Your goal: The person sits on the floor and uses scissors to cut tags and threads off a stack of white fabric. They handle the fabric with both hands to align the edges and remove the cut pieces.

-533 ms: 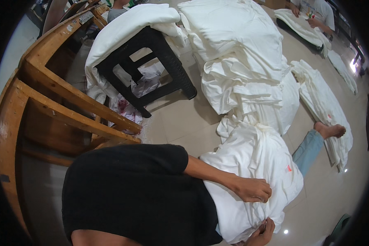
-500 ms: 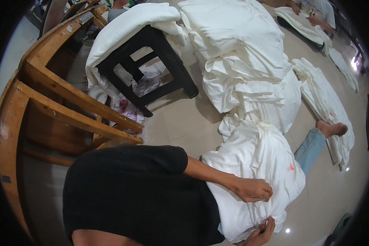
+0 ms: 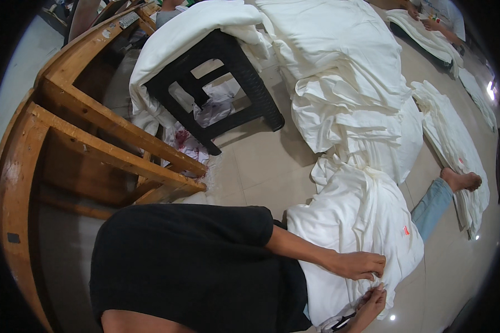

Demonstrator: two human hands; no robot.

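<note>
My left hand (image 3: 361,265) reaches from a black sleeve, its curled fingers gripping a bunched white cloth (image 3: 328,216) that carries a small red tag. Just below it, my right hand (image 3: 372,302) pinches the same cloth, its fingertips close to the left hand's. A dark item near the right wrist is too small to make out. A leg in light blue jeans (image 3: 430,208), with a bare foot, extends beyond the cloth at right.
A large white fabric heap (image 3: 344,55) lies ahead, beside a cloth-draped black stool (image 3: 230,58). Wooden framing (image 3: 22,177) lines the left. Stained cloths (image 3: 180,144) lie under the stool. Long folded fabric (image 3: 450,133) lies at right. A co-worker (image 3: 450,22) handles cloth at upper right.
The view has shifted, so the surroundings sit farther right. My right hand has come up closer to my left hand, which still grips the cloth.
</note>
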